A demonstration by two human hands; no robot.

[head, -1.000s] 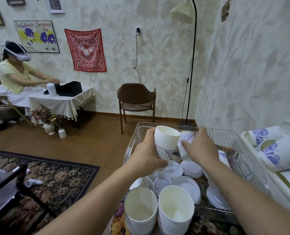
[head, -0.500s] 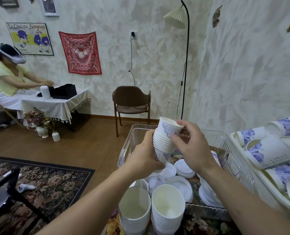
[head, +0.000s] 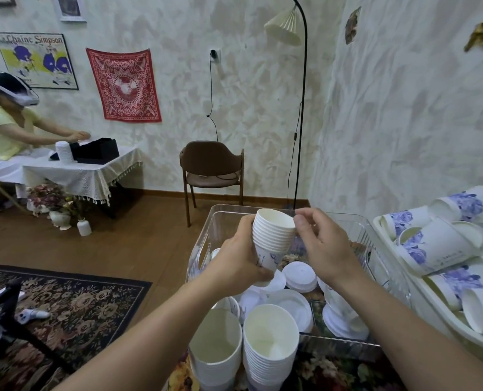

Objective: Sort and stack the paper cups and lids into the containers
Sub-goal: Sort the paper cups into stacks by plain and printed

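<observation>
Far left, across the room: a second person (head: 6,122) sitting at a cloth-covered table (head: 79,170), headset on. Brown chair (head: 212,167) standing against the back wall.

Centre: left hand (head: 240,258) wrapping around the lower half of a nested stack of small cups (head: 272,238), holding it tilted above the clear bin (head: 203,244). Right hand (head: 323,246) sitting just beside the stack, thumb and forefinger pinching at the rim of the top cup, other fingers loosely curled.

Below: white lids (head: 301,275) lying loose inside the bin. Two taller cup stacks (head: 271,351) standing upright at the bin's near edge.

Right: white tray (head: 443,320) holding blue-flowered cups (head: 432,249) lying on their sides.
</observation>
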